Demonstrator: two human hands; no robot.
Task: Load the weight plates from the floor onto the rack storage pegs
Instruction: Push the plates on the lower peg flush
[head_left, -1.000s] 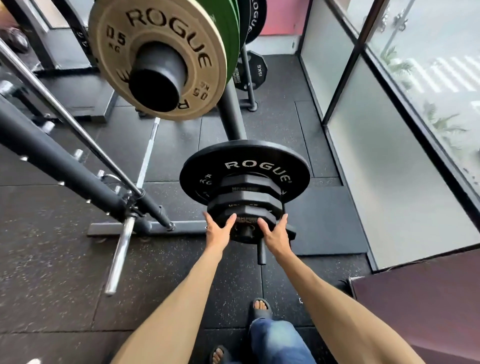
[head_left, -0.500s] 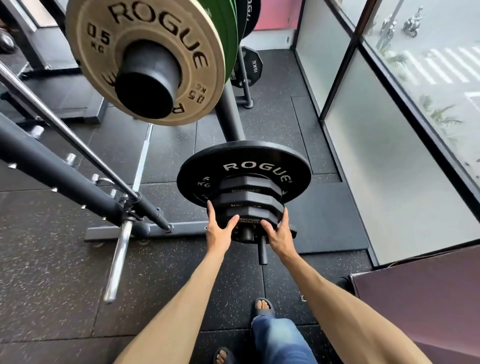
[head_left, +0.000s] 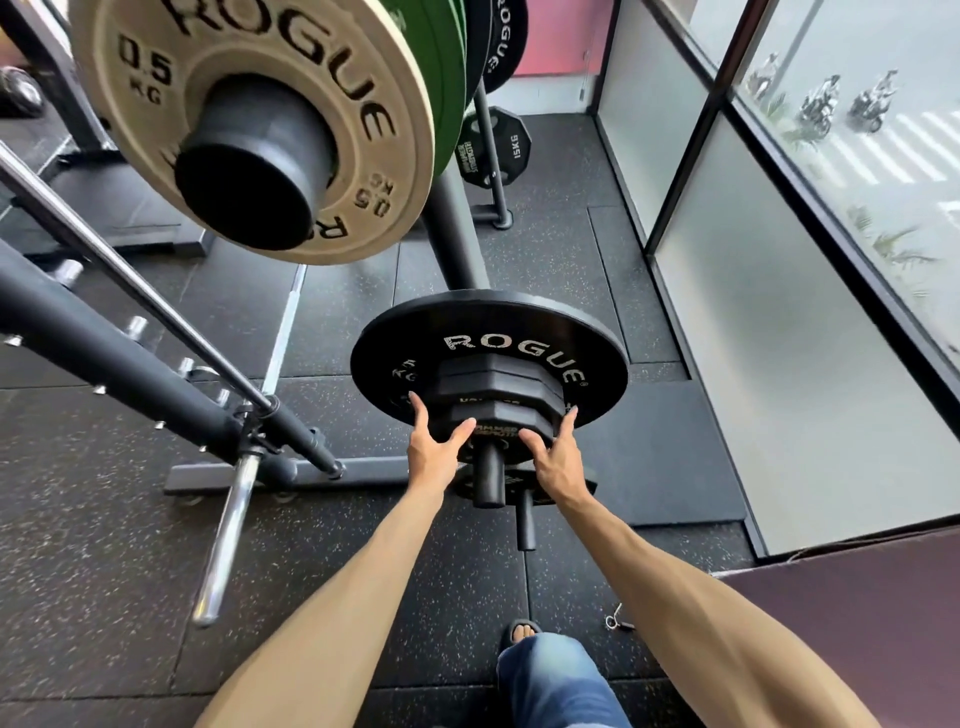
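Small black plate (head_left: 498, 422) sits on storage peg (head_left: 488, 470), against further small plates and large ROGUE plate (head_left: 488, 327) farther back on the peg | left hand (head_left: 434, 448) presses its left edge, fingers straight, thumb on face | right hand (head_left: 556, 457) the same at the right edge | peg tip protrudes between hands | tan 0.5 kg plate (head_left: 249, 119) above-left of the peg.
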